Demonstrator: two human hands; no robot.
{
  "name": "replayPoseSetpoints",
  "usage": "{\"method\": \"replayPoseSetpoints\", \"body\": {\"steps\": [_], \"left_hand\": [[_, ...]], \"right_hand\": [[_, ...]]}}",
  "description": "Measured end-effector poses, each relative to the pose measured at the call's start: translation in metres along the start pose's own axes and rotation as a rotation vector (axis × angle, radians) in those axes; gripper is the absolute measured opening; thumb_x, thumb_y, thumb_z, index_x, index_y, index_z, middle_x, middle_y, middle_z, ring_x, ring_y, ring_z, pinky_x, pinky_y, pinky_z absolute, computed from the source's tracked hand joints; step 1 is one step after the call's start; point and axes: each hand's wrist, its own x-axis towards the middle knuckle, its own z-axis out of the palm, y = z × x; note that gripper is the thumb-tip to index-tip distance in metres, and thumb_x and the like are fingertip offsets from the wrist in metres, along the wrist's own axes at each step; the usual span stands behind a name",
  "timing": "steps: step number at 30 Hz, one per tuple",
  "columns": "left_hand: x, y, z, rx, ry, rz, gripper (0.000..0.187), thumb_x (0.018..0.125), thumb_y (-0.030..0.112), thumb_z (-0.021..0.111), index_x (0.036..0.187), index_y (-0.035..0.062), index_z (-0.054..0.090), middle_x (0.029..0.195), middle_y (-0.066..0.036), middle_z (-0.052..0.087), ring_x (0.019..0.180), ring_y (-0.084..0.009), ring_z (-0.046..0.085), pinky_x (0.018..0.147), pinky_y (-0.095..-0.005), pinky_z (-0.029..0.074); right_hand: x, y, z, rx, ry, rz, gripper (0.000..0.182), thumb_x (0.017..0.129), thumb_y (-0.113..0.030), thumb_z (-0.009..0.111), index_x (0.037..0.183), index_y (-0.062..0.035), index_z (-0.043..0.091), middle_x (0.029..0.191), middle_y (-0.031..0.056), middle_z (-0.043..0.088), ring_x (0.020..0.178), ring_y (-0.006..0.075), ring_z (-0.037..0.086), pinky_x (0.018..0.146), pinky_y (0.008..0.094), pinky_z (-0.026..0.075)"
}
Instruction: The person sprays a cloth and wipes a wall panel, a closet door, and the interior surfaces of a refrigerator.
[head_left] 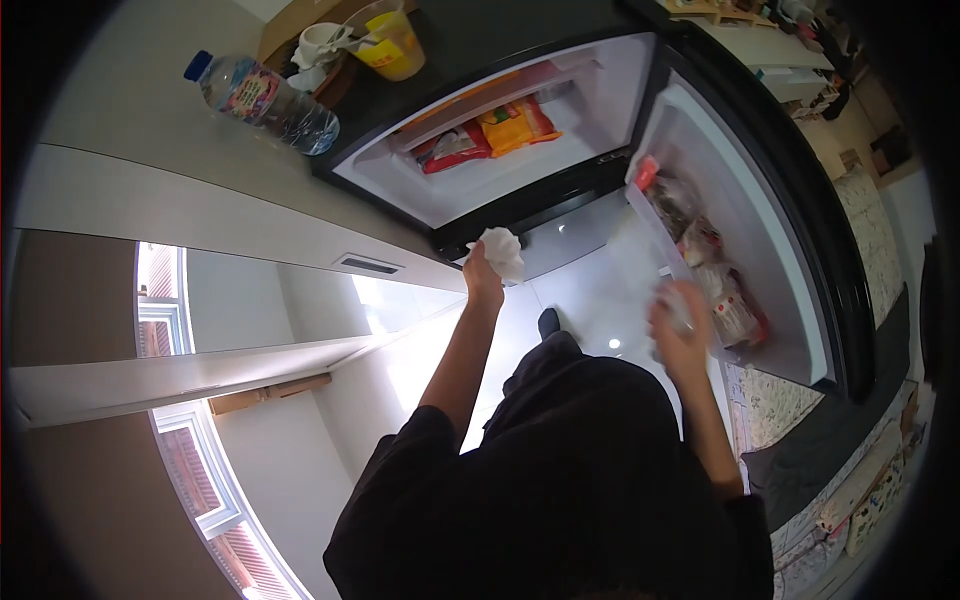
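My left hand [484, 274] is closed on a crumpled white tissue [502, 254], just below the front edge of an open freezer compartment [440, 205]. Inside that compartment lie a red packet [455, 148] and a yellow packet [518, 126]. My right hand [682, 318], smeared by motion, is beside the shelf of the open door [800, 230]. Something pale shows at its fingers, too blurred to name. Several bagged food items [728, 300] sit on the door shelf, close to this hand.
A water bottle [262, 102] with a blue cap stands left of the freezer. On top are a yellow cup [388, 45] and a white cup [322, 45]. The swung-out door bounds the right side; a cabinet front [230, 225] lies at left.
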Motion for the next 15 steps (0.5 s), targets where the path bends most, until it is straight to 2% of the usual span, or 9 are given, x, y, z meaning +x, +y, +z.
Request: {"method": "replayPoseSetpoints", "body": {"steps": [2,3,4,5,7,9,10,13,15], "left_hand": [[-0.005,-0.007,-0.023,-0.032,-0.011,-0.057,0.045,0.104,0.028,0.041,0.132,-0.0049,0.051,0.123,-0.018,0.062,0.114,-0.0305,0.062,0.099,-0.0427,0.049],[-0.007,-0.009,-0.034,-0.063,-0.062,-0.051,0.044,0.104,0.027,0.04,0.132,-0.0059,0.05,0.124,-0.017,0.061,0.116,-0.0301,0.061,0.099,-0.0432,0.048],[-0.011,-0.008,-0.041,-0.068,-0.051,-0.052,0.044,0.104,0.027,0.04,0.132,-0.0059,0.05,0.124,-0.017,0.061,0.116,-0.0301,0.061,0.099,-0.0432,0.048],[-0.017,-0.006,-0.047,-0.08,-0.07,-0.048,0.046,0.103,0.029,0.042,0.13,-0.0063,0.052,0.12,-0.017,0.063,0.111,-0.0293,0.062,0.095,-0.0422,0.05],[-0.022,-0.001,-0.06,-0.096,-0.093,-0.054,0.047,0.102,0.031,0.043,0.126,-0.0076,0.056,0.114,-0.018,0.065,0.103,-0.0281,0.065,0.088,-0.0398,0.052],[-0.026,0.014,-0.068,-0.032,-0.045,-0.071,0.048,0.102,0.032,0.043,0.125,-0.0078,0.056,0.114,-0.018,0.065,0.101,-0.0278,0.065,0.085,-0.039,0.053],[-0.027,0.021,-0.073,0.037,-0.01,-0.086,0.048,0.101,0.032,0.043,0.125,-0.008,0.056,0.114,-0.019,0.065,0.1,-0.0274,0.066,0.083,-0.0381,0.054],[-0.027,0.042,-0.082,0.129,0.009,-0.097,0.045,0.102,0.031,0.047,0.123,-0.0077,0.057,0.106,-0.017,0.067,0.089,-0.0243,0.067,0.075,-0.035,0.055],[-0.025,0.05,-0.086,0.188,0.024,-0.127,0.044,0.102,0.03,0.048,0.123,-0.0075,0.058,0.103,-0.016,0.068,0.086,-0.0232,0.068,0.072,-0.0343,0.055]], "right_hand": [[0.058,0.037,0.061,0.02,-0.308,0.345,0.026,0.084,-0.006,0.061,0.11,-0.0039,0.057,0.083,0.0072,0.059,0.066,0.0111,0.058,0.055,0.0294,0.047],[0.08,0.061,0.092,-0.044,-0.444,0.279,0.026,0.086,-0.005,0.059,0.111,-0.0067,0.053,0.089,0.0053,0.056,0.064,0.0105,0.055,0.052,0.0283,0.046],[0.101,0.059,0.122,0.029,-0.552,0.424,0.031,0.084,-0.006,0.058,0.114,-0.0057,0.049,0.087,0.0054,0.055,0.064,0.0115,0.055,0.052,0.0307,0.046],[0.117,0.069,0.154,0.071,-0.623,0.411,0.035,0.085,-0.009,0.058,0.117,-0.0046,0.046,0.088,0.0072,0.055,0.064,0.0128,0.055,0.052,0.0316,0.045],[0.142,0.078,0.212,-0.084,-0.634,0.143,0.037,0.084,-0.013,0.061,0.115,0.0022,0.047,0.081,0.0152,0.06,0.072,0.0223,0.063,0.062,0.0345,0.049],[0.159,0.089,0.263,-0.193,-0.6,-0.079,0.042,0.088,-0.022,0.065,0.116,0.0042,0.046,0.084,0.0181,0.061,0.077,0.023,0.064,0.065,0.0342,0.049],[0.163,0.093,0.279,-0.191,-0.612,-0.076,0.042,0.088,-0.022,0.065,0.116,0.0042,0.046,0.084,0.0181,0.061,0.077,0.023,0.064,0.065,0.0342,0.049],[0.167,0.095,0.312,0.014,-0.736,0.087,0.058,0.096,-0.039,0.065,0.128,0.0041,0.044,0.088,0.0182,0.063,0.078,0.019,0.064,0.067,0.0315,0.051],[0.159,0.078,0.321,0.168,-0.713,0.146,0.055,0.097,-0.037,0.064,0.13,0.0027,0.044,0.087,0.0167,0.064,0.076,0.0178,0.064,0.066,0.031,0.051]]}}
